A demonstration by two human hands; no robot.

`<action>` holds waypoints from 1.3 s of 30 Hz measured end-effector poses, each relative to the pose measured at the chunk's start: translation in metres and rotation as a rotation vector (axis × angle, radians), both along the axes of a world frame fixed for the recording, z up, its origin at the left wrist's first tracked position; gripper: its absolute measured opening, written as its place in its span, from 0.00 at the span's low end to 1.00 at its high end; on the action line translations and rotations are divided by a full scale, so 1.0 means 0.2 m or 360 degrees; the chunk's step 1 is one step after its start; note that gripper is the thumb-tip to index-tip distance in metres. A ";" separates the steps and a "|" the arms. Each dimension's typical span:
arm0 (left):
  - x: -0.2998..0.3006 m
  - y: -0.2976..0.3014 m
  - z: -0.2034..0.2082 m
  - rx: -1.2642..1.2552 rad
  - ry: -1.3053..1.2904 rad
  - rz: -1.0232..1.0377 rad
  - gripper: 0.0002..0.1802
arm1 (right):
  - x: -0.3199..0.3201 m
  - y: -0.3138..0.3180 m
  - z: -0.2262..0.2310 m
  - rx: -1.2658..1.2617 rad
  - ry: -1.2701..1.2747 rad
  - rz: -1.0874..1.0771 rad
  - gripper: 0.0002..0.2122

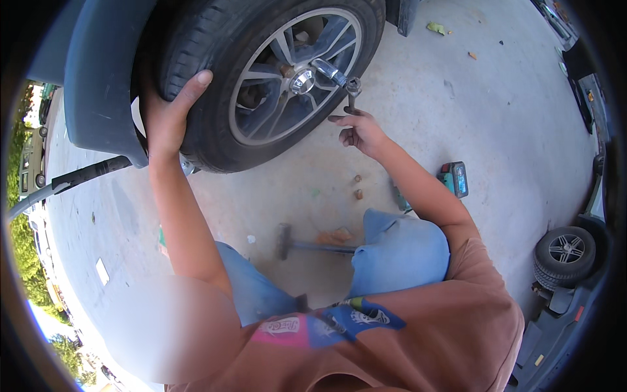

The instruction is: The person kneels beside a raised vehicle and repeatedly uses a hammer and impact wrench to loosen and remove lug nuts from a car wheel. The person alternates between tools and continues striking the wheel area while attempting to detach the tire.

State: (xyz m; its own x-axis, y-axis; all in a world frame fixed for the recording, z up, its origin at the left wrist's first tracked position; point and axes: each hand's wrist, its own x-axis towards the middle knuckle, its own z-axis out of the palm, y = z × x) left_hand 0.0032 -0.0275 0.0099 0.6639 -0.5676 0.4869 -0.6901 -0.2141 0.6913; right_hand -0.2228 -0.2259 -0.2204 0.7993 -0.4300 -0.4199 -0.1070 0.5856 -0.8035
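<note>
A car wheel (295,78) with silver spokes stands in front of me under a dark wheel arch. My left hand (168,117) holds the tire (204,124) at its left side, thumb laid along the tread; the other fingers are hidden. A shiny socket (328,72) reaches out from the rim beside the centre cap (302,81). At its outer end sits the head of a socket wrench (353,86). My right hand (360,134) is closed at the wrench's short visible handle, some fingers loosely curled.
A hammer (283,242) lies between my knees. Two small brown nuts (358,194) rest on the concrete. A green cordless tool (457,179) is beside my right forearm. Left of the wheel, a dark bar (91,175) slants outward. Another wheel (565,251) shows far right.
</note>
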 end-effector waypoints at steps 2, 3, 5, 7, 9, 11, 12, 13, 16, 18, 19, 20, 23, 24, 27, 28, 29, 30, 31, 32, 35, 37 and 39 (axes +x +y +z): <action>0.02 0.01 0.00 0.0004 0.0001 0.0014 0.55 | -0.08 -0.19 -0.06 0.0975 -0.0261 -0.0441 0.13; 0.03 0.02 -0.01 0.0009 0.0005 0.0022 0.56 | -0.09 -0.28 -0.04 0.1253 -0.0346 -0.0605 0.14; 0.01 0.03 0.00 0.0015 0.0093 0.0035 0.56 | -0.04 -0.36 0.08 0.1137 -0.0604 -0.0884 0.16; -0.01 0.02 0.00 0.0002 0.0110 0.0022 0.56 | -0.03 -0.54 0.22 0.0997 -0.0856 -0.0817 0.15; -0.02 0.00 0.01 -0.0040 0.0038 0.0009 0.55 | 0.04 -0.52 0.51 0.0006 -0.0724 -0.0802 0.14; -0.01 0.02 0.01 0.0030 0.0017 0.0050 0.55 | 0.11 -0.30 0.76 -0.0720 -0.0573 -0.0661 0.12; -0.01 0.03 0.01 0.0059 0.0009 0.0065 0.55 | 0.14 -0.15 0.85 -0.0821 -0.0451 -0.0454 0.13; -0.01 0.03 0.01 0.0048 0.0036 0.0054 0.55 | 0.16 0.00 0.90 -0.0923 -0.0326 -0.0252 0.14; -0.03 0.00 0.02 -0.0010 0.0086 -0.0007 0.56 | 0.14 0.31 0.68 -0.2065 -0.0504 -0.0006 0.23; -0.02 0.00 0.01 -0.0055 0.0065 -0.0029 0.56 | 0.13 0.35 0.63 -0.2041 -0.0451 0.0106 0.27; -0.02 0.00 0.01 -0.0042 0.0061 -0.0014 0.56 | 0.11 0.31 0.63 -0.1975 -0.0435 0.0204 0.28; -0.01 0.01 0.00 -0.0029 0.0059 0.0000 0.56 | 0.10 0.29 0.62 -0.1907 -0.0417 0.0301 0.29; -0.01 0.01 0.01 0.0003 0.0100 0.0015 0.55 | 0.15 0.34 0.56 -0.1488 -0.0830 0.0289 0.28; -0.01 0.01 0.01 0.0010 0.0119 0.0016 0.55 | 0.15 0.35 0.51 -0.1611 -0.0825 0.0335 0.28; -0.01 0.01 0.01 -0.0044 0.0105 -0.0023 0.54 | 0.17 0.35 0.39 -0.1908 -0.0691 0.0542 0.26; -0.01 0.02 0.01 -0.0046 0.0104 -0.0018 0.54 | 0.14 0.35 0.39 -0.1949 -0.0560 0.0653 0.26; -0.01 0.02 0.01 -0.0048 0.0104 -0.0010 0.54 | 0.12 0.35 0.38 -0.1987 -0.0428 0.0762 0.25; -0.01 0.03 0.02 -0.0049 0.0102 -0.0001 0.53 | 0.11 0.34 0.33 -0.2083 -0.0302 0.0803 0.25; -0.01 0.02 0.02 -0.0068 0.0099 -0.0021 0.53 | 0.11 0.31 0.24 -0.2191 -0.0159 0.0837 0.25; -0.02 0.02 0.01 -0.0081 0.0096 -0.0033 0.52 | 0.10 0.29 0.16 -0.2291 -0.0021 0.0874 0.26; -0.01 0.01 0.01 -0.0126 0.0111 -0.0062 0.53 | 0.10 0.21 0.05 -0.2254 0.0000 0.0538 0.26; -0.01 0.01 0.01 -0.0157 0.0151 -0.0066 0.53 | 0.09 0.18 0.13 -0.0597 0.0082 0.0433 0.26; 0.00 0.03 0.01 -0.0142 0.0147 -0.0024 0.54 | 0.09 0.19 0.15 0.0651 -0.0044 0.0212 0.27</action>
